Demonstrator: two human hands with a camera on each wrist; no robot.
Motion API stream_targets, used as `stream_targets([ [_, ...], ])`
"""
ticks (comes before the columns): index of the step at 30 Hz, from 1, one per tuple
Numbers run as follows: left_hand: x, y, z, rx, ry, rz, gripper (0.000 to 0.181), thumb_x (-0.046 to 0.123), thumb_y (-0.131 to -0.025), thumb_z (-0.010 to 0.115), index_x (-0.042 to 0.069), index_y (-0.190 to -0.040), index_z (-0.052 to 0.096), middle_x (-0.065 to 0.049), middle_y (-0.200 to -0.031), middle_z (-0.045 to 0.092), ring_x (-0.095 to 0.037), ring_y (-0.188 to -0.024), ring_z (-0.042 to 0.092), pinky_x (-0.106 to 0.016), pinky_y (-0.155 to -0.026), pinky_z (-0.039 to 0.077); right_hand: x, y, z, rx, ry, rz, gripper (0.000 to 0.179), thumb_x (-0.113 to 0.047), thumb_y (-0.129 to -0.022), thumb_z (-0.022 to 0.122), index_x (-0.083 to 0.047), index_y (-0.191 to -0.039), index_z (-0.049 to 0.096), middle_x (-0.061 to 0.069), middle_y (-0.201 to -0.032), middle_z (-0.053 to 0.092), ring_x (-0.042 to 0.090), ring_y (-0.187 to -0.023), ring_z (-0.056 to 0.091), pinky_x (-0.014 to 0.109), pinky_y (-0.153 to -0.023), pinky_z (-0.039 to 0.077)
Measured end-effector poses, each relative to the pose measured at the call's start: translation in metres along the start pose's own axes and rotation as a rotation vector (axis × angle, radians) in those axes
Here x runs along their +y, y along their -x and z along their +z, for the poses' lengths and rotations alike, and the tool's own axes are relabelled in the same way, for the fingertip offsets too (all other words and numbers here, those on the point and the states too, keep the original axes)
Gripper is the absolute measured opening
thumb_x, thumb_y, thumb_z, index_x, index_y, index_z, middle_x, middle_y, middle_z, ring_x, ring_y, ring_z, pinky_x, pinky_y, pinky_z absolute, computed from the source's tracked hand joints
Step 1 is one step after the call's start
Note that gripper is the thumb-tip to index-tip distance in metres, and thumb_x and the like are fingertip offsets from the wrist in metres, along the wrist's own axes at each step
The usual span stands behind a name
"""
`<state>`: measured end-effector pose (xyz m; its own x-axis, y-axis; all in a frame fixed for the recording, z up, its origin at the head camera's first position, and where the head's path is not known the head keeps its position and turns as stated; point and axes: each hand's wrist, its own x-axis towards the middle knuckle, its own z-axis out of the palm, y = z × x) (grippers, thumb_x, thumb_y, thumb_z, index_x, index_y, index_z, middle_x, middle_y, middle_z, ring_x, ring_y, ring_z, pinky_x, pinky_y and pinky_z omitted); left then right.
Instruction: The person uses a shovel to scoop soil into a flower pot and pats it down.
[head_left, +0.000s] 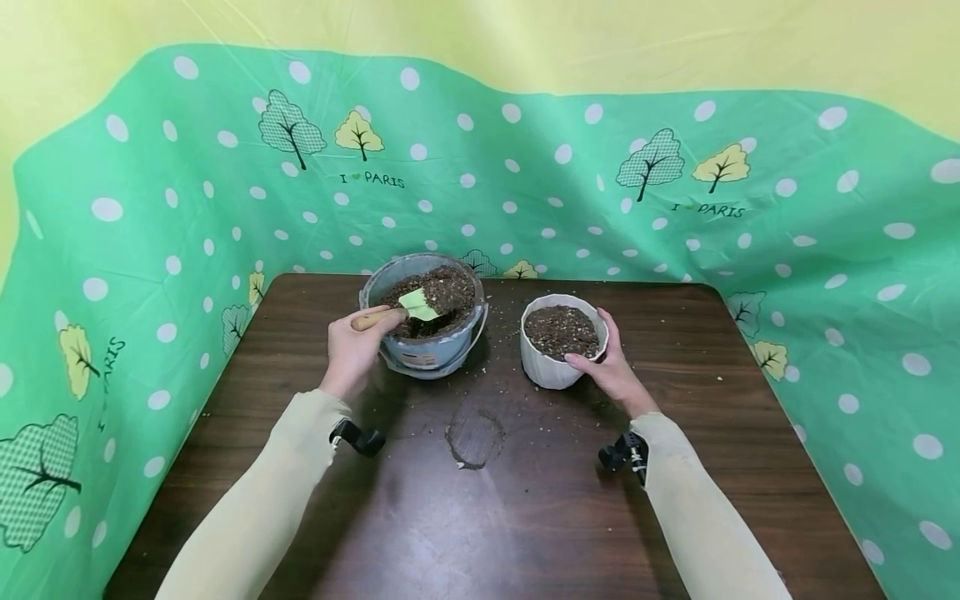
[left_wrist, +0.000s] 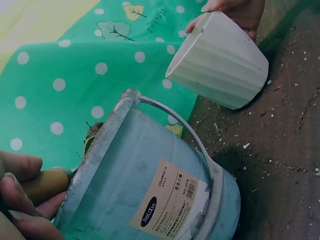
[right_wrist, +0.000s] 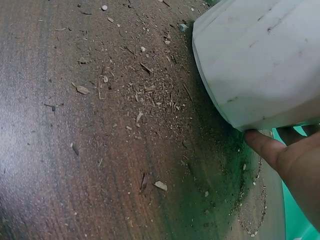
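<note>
My left hand [head_left: 354, 352] grips the wooden handle [left_wrist: 46, 186] of a small trowel, whose light green blade [head_left: 417, 305] is in the soil inside a blue-grey bucket [head_left: 420, 357]. Dark soil [head_left: 448, 289] is heaped on and around the blade. To the right, a white ribbed pot [head_left: 551, 372] stands on the table, with soil [head_left: 561, 332] up near its rim. My right hand [head_left: 617, 371] holds that pot by its right side, thumb at the near rim. In the left wrist view the bucket wall hides the blade.
The brown wooden table [head_left: 480, 533] carries scattered crumbs of soil and a ring-shaped soil mark [head_left: 492, 417] in front of the containers. A wire-like bucket handle [left_wrist: 181, 125] hangs down the bucket's side. Green dotted cloth [head_left: 510, 183] stands behind and at both sides.
</note>
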<state>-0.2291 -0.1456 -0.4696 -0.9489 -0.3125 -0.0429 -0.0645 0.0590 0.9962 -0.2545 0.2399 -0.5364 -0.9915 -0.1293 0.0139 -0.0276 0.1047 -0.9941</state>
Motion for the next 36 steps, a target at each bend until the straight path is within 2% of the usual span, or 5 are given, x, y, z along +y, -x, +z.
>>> stream_targets([
  [16, 0.011, 0.008, 0.005, -0.03, 0.044, -0.017, 0.043, 0.03, -0.083, 0.082, 0.006, -0.118, 0.073, 0.004, -0.085, 0.075, -0.009, -0.053, 0.04, -0.024, -0.044, 0.029, 0.004, -0.002, -0.002, -0.012, -0.012, 0.019, 0.101, 0.005, -0.085, 0.069, -0.012, -0.158, 0.002, 0.022, -0.158, 0.011, 0.037, -0.143, 0.015, 0.051, -0.116, 0.011],
  [21, 0.016, 0.01, 0.009, -0.06, 0.069, 0.012, 0.044, 0.029, -0.084, 0.082, 0.004, -0.119, 0.072, 0.006, -0.094, 0.075, -0.002, -0.078, 0.058, -0.022, -0.07, 0.047, 0.022, -0.009, -0.007, 0.001, -0.006, 0.014, 0.102, 0.004, -0.085, 0.07, -0.017, -0.159, 0.002, 0.018, -0.159, 0.012, 0.034, -0.144, 0.016, 0.05, -0.116, 0.012],
  [28, 0.026, 0.014, 0.02, -0.09, 0.083, 0.015, 0.042, 0.029, -0.084, 0.082, 0.007, -0.118, 0.073, 0.011, -0.068, 0.069, -0.002, -0.048, 0.043, -0.021, -0.051, 0.037, 0.019, -0.008, -0.007, 0.0, -0.015, -0.005, 0.102, 0.007, -0.085, 0.07, -0.011, -0.158, 0.002, 0.022, -0.159, 0.011, 0.036, -0.143, 0.016, 0.051, -0.116, 0.013],
  [32, 0.03, 0.016, 0.03, -0.115, 0.119, 0.043, 0.042, 0.023, -0.086, 0.08, -0.001, -0.119, 0.071, 0.008, -0.09, 0.075, -0.006, -0.087, 0.063, -0.027, -0.082, 0.049, 0.003, -0.001, -0.003, -0.007, -0.014, -0.008, 0.099, 0.008, -0.085, 0.068, -0.007, -0.157, 0.002, 0.024, -0.158, 0.011, 0.037, -0.143, 0.016, 0.049, -0.116, 0.014],
  [36, 0.031, 0.018, 0.041, -0.133, 0.143, 0.033, 0.038, 0.02, -0.086, 0.079, 0.0, -0.118, 0.071, 0.003, -0.09, 0.075, -0.01, -0.077, 0.063, -0.028, -0.074, 0.05, 0.0, 0.0, -0.001, -0.007, -0.008, -0.007, 0.098, 0.007, -0.085, 0.068, -0.008, -0.157, 0.003, 0.024, -0.157, 0.013, 0.037, -0.143, 0.018, 0.048, -0.116, 0.014],
])
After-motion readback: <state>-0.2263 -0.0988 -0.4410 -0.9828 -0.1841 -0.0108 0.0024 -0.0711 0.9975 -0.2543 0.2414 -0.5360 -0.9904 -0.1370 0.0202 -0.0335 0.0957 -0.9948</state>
